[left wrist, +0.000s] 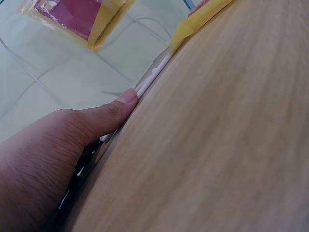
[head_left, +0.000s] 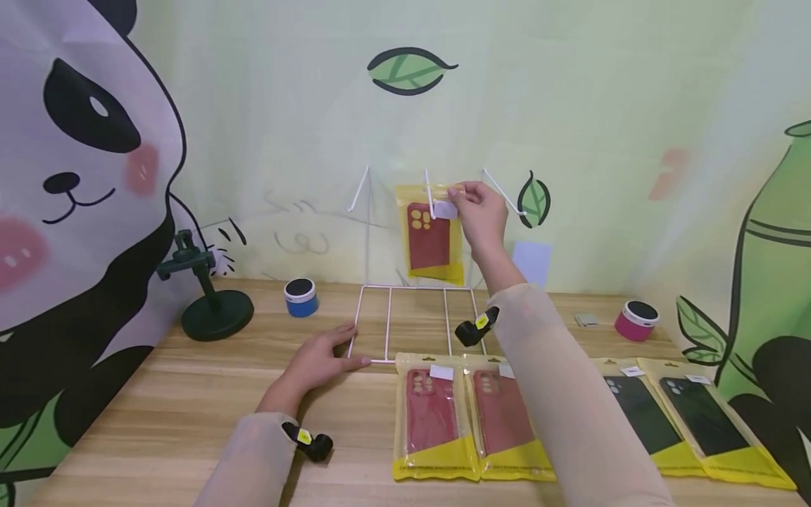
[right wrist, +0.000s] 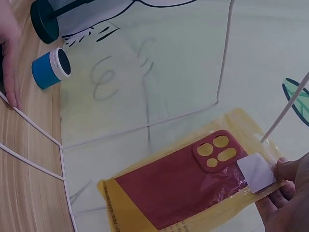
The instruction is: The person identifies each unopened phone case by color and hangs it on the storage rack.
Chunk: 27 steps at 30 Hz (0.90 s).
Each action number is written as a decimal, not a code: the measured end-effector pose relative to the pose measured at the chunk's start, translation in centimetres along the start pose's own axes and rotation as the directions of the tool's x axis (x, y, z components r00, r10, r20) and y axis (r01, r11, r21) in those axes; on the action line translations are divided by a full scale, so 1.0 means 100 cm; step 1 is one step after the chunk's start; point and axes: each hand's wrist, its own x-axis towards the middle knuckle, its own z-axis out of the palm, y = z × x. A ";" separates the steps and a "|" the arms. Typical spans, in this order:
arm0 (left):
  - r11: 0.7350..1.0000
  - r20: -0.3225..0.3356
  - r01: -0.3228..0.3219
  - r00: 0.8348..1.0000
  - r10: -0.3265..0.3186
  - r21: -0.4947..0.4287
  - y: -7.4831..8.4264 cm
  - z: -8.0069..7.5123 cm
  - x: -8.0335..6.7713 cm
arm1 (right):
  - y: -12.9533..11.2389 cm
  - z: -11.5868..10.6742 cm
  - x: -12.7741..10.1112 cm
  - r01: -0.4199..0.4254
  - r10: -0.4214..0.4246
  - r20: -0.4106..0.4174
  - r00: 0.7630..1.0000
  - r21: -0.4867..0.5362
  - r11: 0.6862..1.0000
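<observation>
Red case [head_left: 429, 243] in its yellow pouch is up on the white wire rack [head_left: 388, 322], hanging off the middle hook [head_left: 429, 193] with its long axis straight up and down, camera cutouts at the top. Going left to right: left hand [head_left: 321, 359] lies flat and relaxed on the tabletop [head_left: 158, 415], fingertips pressing the rack's front left corner, nothing gripped; the left wrist view shows a fingertip right against the white wire. Right hand [head_left: 481, 211] is way nearer the pouch, raised just to its right, thumb and fingers pinching the pouch's top edge next to the white sticker [head_left: 445, 209] by the hook. So the pouch sits up and back from the left hand, and touching the right one. Two more red cases [head_left: 465, 415] lie flat on the tabletop just in front of the rack, long axes pointing away from the person, and two dark ones [head_left: 671, 419] further right. As for labels, the white stickers look blank or too small to read, and I can't make out any brand on the pouches.
</observation>
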 end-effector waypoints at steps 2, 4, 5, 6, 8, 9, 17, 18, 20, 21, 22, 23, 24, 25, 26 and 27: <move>1.000 -0.005 -0.007 1.000 0.007 -0.003 0.000 0.000 0.000 | 0.001 0.000 0.001 0.003 -0.003 0.003 1.000 0.000 1.000; 1.000 -0.010 -0.011 1.000 0.011 0.000 0.000 0.000 0.000 | 0.002 -0.001 0.001 0.008 -0.008 0.008 1.000 0.001 1.000; 1.000 -0.009 -0.007 1.000 0.007 -0.001 0.000 0.000 0.000 | 0.003 -0.001 0.000 0.011 -0.011 0.011 1.000 0.002 1.000; 1.000 -0.009 -0.007 1.000 0.007 0.000 0.000 0.000 0.000 | 0.004 -0.002 0.000 0.014 -0.014 0.015 1.000 0.003 1.000; 1.000 -0.005 -0.007 1.000 0.007 -0.001 0.000 0.000 0.000 | 0.008 -0.004 -0.001 0.014 -0.014 0.019 1.000 0.016 1.000; 1.000 -0.003 -0.004 1.000 0.004 -0.001 0.000 0.001 0.001 | 0.010 -0.006 -0.002 0.012 -0.013 0.022 1.000 0.027 1.000; 1.000 -0.004 0.001 1.000 -0.001 -0.004 -0.001 0.001 0.000 | 0.038 -0.027 -0.026 -0.040 0.025 0.085 0.996 0.176 0.984; 1.000 -0.003 -0.001 1.000 0.001 -0.005 -0.001 0.000 0.000 | 0.043 -0.031 -0.031 -0.046 0.027 0.101 0.994 0.184 0.982; 1.000 -0.001 -0.001 1.000 0.001 -0.002 -0.002 0.001 0.000 | 0.052 -0.036 -0.045 -0.065 0.038 0.142 0.989 0.195 0.979; 1.000 0.000 0.000 1.000 0.000 0.000 -0.002 0.001 0.000 | 0.057 -0.039 -0.052 -0.074 0.043 0.165 0.985 0.185 0.980; 1.000 0.000 0.000 1.000 0.000 0.004 -0.002 0.001 0.000 | 0.062 -0.041 -0.060 -0.077 0.044 0.187 0.981 0.173 0.982; 1.000 0.001 0.001 1.000 -0.001 0.005 -0.003 0.001 0.000 | 0.066 -0.043 -0.067 -0.083 0.048 0.212 0.976 0.159 0.984; 1.000 0.003 0.001 1.000 -0.001 0.005 -0.003 0.001 0.000 | 0.071 -0.045 -0.075 -0.090 0.053 0.239 0.970 0.147 0.985; 1.000 0.005 0.003 1.000 -0.003 0.007 -0.003 0.001 0.001 | 0.075 -0.046 -0.083 -0.100 0.060 0.268 0.962 0.139 0.985; 1.000 0.006 0.003 1.000 -0.003 0.007 -0.003 0.001 0.001 | 0.080 -0.048 -0.090 -0.105 0.063 0.295 0.953 0.128 0.986; 1.000 0.006 0.004 1.000 -0.004 0.006 -0.003 0.001 0.001 | 0.084 -0.049 -0.098 -0.112 0.070 0.319 0.945 0.115 0.987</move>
